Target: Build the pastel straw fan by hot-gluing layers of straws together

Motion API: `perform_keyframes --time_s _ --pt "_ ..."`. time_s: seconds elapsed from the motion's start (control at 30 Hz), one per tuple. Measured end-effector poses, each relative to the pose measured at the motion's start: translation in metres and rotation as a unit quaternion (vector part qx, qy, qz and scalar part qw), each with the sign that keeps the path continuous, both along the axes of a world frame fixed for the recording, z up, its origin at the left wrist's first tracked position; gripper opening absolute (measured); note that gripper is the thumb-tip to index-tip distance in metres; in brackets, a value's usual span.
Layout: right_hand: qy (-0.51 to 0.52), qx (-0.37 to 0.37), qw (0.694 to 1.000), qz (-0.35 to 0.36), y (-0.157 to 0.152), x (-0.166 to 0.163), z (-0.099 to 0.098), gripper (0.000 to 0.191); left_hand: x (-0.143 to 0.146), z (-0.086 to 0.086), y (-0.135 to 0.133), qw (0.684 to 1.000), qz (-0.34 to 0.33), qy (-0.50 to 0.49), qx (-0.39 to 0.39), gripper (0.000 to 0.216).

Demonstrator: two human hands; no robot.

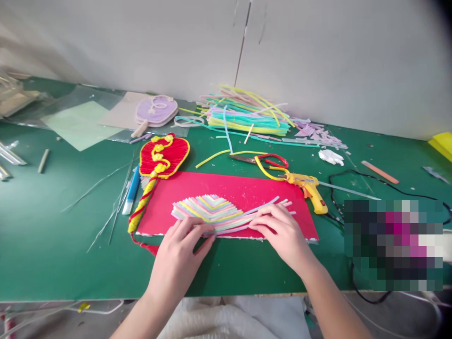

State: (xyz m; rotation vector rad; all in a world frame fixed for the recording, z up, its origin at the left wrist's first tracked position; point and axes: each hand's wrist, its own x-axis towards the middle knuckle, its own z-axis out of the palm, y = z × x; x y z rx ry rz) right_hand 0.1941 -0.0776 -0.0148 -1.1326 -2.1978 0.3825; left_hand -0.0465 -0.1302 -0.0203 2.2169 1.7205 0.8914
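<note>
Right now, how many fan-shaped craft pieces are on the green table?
3. The red and yellow fan lies left of centre, the purple fan behind it near the wall, and the pastel striped fan sits on the red board under both hands.

A green table [52, 245] runs wide across the view, pushed against a plain pale wall [335, 56]. The light is soft and even. Below the table's front edge shows a strip of what may be pale floor [52, 320], too blurred to tell.
</note>
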Motion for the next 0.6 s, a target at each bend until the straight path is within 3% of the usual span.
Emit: perform_keyframes --time_s 0.37,0.6 --pt "0.023 -0.013 0.999 0.02 0.013 0.0 -0.006 0.008 0.001 -0.001 0.001 1.0 0.002 0.001 -0.001 0.01" --pt "0.044 -0.001 0.999 0.027 0.015 0.002 -0.014 0.009 0.002 0.001 0.0 0.997 0.036 0.061 0.04 0.01"
